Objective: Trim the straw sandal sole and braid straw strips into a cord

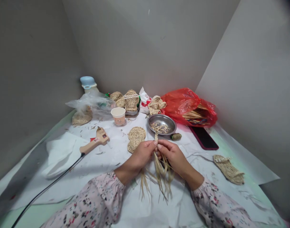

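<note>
Between my two hands is a short straw braid, its plaited end pointing away from me. Loose straw strands fan out below it toward me. My left hand pinches the braid from the left, thumb and fingers pressed together. From the other side my right hand grips the strands just under the plaited part. A woven straw sole lies flat just beyond my left hand. Past the braid's tip stands a steel bowl with straw scraps inside. Beside the bowl rests a small dark spool.
A glue gun with a black cord lies at left, near a paper cup. Behind are woven straw pieces and a red bag of straw. At right lie a phone and a woven slipper.
</note>
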{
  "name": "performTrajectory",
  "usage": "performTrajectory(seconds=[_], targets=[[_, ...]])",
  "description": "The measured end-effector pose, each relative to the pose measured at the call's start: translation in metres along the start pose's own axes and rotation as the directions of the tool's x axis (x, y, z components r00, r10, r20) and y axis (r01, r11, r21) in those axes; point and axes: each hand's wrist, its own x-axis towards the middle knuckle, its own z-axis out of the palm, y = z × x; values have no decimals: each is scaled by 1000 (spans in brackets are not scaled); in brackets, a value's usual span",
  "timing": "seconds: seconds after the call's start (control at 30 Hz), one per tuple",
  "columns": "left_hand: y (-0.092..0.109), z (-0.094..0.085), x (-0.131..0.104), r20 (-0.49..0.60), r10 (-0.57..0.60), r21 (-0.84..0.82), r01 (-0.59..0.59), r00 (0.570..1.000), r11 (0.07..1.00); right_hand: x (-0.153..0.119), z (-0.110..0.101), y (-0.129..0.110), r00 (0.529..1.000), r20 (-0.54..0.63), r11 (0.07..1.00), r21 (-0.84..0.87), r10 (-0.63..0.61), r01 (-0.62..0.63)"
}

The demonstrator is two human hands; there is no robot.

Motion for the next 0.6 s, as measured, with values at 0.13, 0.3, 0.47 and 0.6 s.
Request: performTrajectory(seconds=[0.13,0.3,0.47,0.6], targets=[[5,1,-2,-2,-26,53,26,1000,998,3,-1,4,997,-81,998,-58,5,-10],[15,5,-6,-51,-77,40,79,996,996,5,-3,7,987,-160,985,-174,-21,-7],[10,2,-2,-87,-88,33,91,992,995,5,-5,9,987,-141,962,-270,-81,41],[5,-1,1,-89,-78,70,85,993,994,3,-3,8,993,-100,972,-232,-68,43]])
